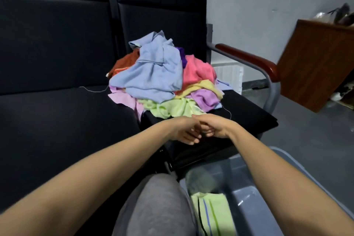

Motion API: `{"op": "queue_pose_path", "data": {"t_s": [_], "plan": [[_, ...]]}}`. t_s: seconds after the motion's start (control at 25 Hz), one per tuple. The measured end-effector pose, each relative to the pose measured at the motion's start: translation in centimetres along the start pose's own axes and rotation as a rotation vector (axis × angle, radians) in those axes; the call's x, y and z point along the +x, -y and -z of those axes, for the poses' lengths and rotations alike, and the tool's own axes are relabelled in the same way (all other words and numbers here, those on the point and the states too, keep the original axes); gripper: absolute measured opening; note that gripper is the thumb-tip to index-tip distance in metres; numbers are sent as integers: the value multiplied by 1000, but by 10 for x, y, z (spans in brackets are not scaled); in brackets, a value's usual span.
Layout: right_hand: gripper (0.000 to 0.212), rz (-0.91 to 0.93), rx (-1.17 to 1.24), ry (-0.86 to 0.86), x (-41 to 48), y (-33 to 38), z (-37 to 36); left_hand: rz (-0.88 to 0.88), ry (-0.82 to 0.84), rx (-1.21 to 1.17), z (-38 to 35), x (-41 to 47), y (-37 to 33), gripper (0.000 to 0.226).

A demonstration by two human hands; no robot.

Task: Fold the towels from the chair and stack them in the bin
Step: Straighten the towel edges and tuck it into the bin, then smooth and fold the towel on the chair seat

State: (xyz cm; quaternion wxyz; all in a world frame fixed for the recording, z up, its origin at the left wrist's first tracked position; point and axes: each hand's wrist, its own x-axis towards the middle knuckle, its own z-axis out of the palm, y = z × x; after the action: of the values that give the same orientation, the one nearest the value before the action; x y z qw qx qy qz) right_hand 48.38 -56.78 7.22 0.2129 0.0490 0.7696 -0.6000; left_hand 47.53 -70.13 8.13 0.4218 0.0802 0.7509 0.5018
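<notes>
Towels (153,74) crumpled, multicoloured, bin towel (210,212) seemingly folded

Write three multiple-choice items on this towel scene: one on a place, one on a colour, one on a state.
1. Where does the folded striped green towel lie?
A on the floor
B in the bin
C on the armrest

2. What colour is the top towel of the pile?
A light blue
B black
C white

3. How do the pile's towels lie?
A stacked flat
B crumpled
C rolled

Answers:
1 B, the bin's grey walls surround it.
2 A, it drapes over the other colours.
3 B, they form a rumpled heap on the chair.
</notes>
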Motion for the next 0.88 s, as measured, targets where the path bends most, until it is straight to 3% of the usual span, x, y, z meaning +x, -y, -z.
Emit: {"op": "queue_pose_path", "data": {"t_s": [0.16,0.24,0.32,0.36,0.44,0.52,0.6,0.68,0.72,0.76,0.88], "plan": [[27,84,-163,-152,44,43,-10,-124,-226,162,66,3,-9,16],[17,176,-160,-275,67,64,-15,-276,-458,193,100,9,-17,16],[4,276,-137,-435,90,81,-19,-355,-686,374,131,19,-20,11],[15,320,-162,-529,102,86,-18,-352,-746,513,146,27,-20,21],[49,344,-353,-644,123,88,-12,-295,-731,731,168,41,-17,44],[73,231,-654,-650,137,87,-10,-289,-683,728,179,53,-13,53],[69,130,-876,-710,149,84,-16,-298,-667,678,180,63,-8,55],[39,193,-996,-855,154,92,-23,-292,-682,685,185,74,-2,58],[27,277,-926,-896,156,97,-25,-286,-696,702,189,77,-1,60],[25,346,-693,-896,156,103,-28,-249,-685,728,189,72,-4,62],[38,422,329,-627,157,119,-34,-242,-732,786,191,74,-13,51]]}}
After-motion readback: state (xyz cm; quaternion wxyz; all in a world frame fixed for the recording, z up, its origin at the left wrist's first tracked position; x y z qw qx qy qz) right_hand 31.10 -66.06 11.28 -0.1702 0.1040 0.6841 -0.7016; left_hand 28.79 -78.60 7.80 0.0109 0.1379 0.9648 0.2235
